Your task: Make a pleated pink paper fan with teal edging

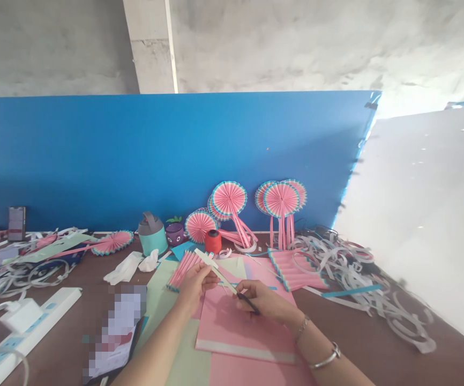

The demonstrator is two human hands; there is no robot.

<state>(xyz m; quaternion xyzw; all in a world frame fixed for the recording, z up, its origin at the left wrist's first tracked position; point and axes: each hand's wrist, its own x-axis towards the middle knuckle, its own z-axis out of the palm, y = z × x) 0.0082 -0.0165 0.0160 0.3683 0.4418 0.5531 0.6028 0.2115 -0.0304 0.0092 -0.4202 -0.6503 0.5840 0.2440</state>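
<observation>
My left hand [195,284] is closed, pinching a narrow pale strip [205,258] whose end sticks out past the fingertips. My right hand [256,301] is closed around the dark handle of what look like scissors [249,303]. The slim blades point up and left toward my left fingers. Whether they touch the strip I cannot tell. Both hands are above a pink paper sheet [244,331], which has a whitish band along its near edge. Pleated pink paper [184,268] with blue edging lies just beyond my left hand.
Round pink paper fans [282,199] lean against the blue panel [155,155]. Curled white strips [348,268] pile up at right. At left are a phone [115,332], a power strip [35,332] and crumpled tissue [123,268]. A teal jug [152,238] and red thread spool [213,242] stand behind.
</observation>
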